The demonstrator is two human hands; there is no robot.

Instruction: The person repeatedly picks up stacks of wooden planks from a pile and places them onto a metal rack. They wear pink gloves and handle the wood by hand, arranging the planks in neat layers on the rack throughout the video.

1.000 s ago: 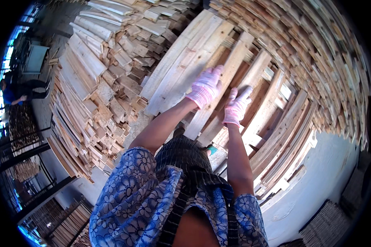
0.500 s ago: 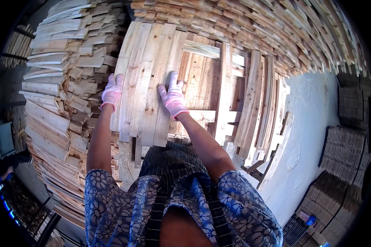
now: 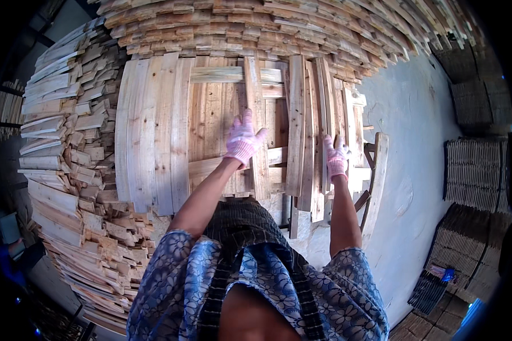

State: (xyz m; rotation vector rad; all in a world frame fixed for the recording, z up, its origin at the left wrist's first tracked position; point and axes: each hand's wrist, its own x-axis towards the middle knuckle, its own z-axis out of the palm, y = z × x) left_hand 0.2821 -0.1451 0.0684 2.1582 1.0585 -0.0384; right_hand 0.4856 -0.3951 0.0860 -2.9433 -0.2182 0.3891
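Note:
Both my hands wear pink gloves. My left hand (image 3: 243, 139) lies flat with fingers spread on a narrow upright plank (image 3: 257, 113) in the middle of a wooden frame of boards (image 3: 210, 113). My right hand (image 3: 337, 157) is further right, its fingers curled around the edge of a thin plank (image 3: 327, 96) in a row of planks standing on edge. A batch of wide pale boards (image 3: 151, 131) lies side by side to the left of my left hand. My forearms are bare, and I wear a blue flowered top.
Rough stacks of cut wood (image 3: 68, 148) rise on the left and across the top (image 3: 279, 28). A pale concrete surface (image 3: 415, 170) lies to the right, with dark bundles of slats (image 3: 475, 170) beyond it. Another person's blue sleeve (image 3: 11, 261) shows at lower left.
Both hands left the wide pale boards and moved right: the left one onto the narrow middle plank, the right one to the planks on edge. The view also swung right.

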